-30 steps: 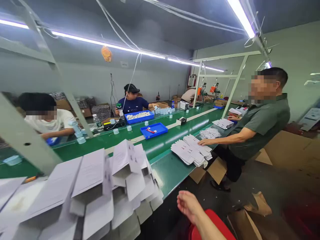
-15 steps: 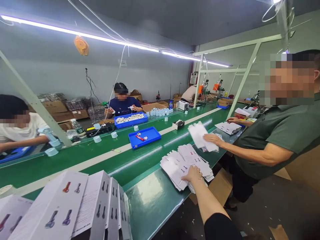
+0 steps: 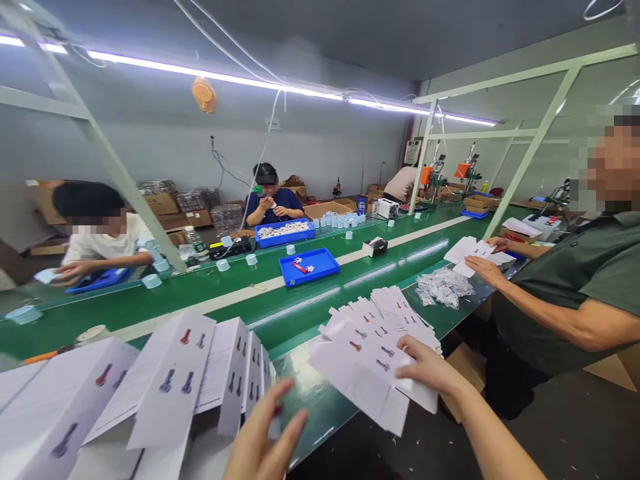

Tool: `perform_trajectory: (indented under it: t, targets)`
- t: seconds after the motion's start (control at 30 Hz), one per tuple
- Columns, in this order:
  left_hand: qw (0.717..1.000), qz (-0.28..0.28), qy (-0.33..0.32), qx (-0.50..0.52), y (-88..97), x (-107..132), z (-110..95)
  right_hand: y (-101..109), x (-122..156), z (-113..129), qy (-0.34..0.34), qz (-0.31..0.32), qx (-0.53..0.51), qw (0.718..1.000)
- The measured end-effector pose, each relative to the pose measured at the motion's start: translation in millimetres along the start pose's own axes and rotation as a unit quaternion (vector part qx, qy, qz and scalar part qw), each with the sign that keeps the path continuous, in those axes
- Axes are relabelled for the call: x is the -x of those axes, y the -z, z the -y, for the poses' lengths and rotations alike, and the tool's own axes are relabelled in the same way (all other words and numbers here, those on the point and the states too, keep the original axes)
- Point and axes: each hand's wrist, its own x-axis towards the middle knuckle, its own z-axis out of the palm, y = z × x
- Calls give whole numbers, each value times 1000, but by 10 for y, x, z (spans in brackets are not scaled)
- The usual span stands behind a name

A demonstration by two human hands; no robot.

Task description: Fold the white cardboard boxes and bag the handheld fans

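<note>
My right hand (image 3: pixel 427 365) grips the near right side of a flat, unfolded white box (image 3: pixel 367 360) printed with small pictures of tools. That box lies over a fanned pile of similar flat boxes (image 3: pixel 400 308) and sticks out past the bench's front edge. My left hand (image 3: pixel 267 433) is open, fingers and thumb apart, with nothing in it. It is in front of a row of folded white boxes (image 3: pixel 173 380) standing at the left, printed with the same small pictures.
A green conveyor (image 3: pixel 240 333) runs across, bearing a blue tray (image 3: pixel 325 267) and a small black-and-white box (image 3: pixel 375 247). Clear plastic bags (image 3: pixel 444 288) lie beyond the pile. At right, a co-worker's hands (image 3: pixel 483 267) hold white boxes. Two people (image 3: pixel 275 207) (image 3: pixel 105 233) work opposite.
My left hand has come into view at the bottom. My right hand has drawn a flat box toward me from the pile. The co-worker at right has moved white boxes away from the pile.
</note>
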Motion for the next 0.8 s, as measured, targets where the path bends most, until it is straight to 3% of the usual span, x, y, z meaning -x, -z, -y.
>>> perform_trajectory:
  t: [0.07,0.17,0.23,0.33,0.43,0.5,0.67,0.8]
  targets:
    - [997,-34,36,63,56,-104,-98,-40,407,89,41,73,-73,994]
    - [954,126,134,235,201,30,-198,-194,926,247,73,149,-124,978]
    - [924,176,152,305,293,282,-220,-370,1192,441,81,120,-57,988]
    - [926,134,147,319,417,734,-225,-792,1488,909,151,61,83,983]
    - [919,106,146,351,592,1130,-191,-1330,1658,1419,314,128,160,927]
    - [904,86,139,395,768,1361,-123,-1645,1720,1664,354,142,165,910]
    - [859,121,86,489,1248,1957,176,-2101,1875,1929,332,190,98,919]
    - [878,80,68,467,1449,2345,362,-2350,2054,2033,300,215,76,926]
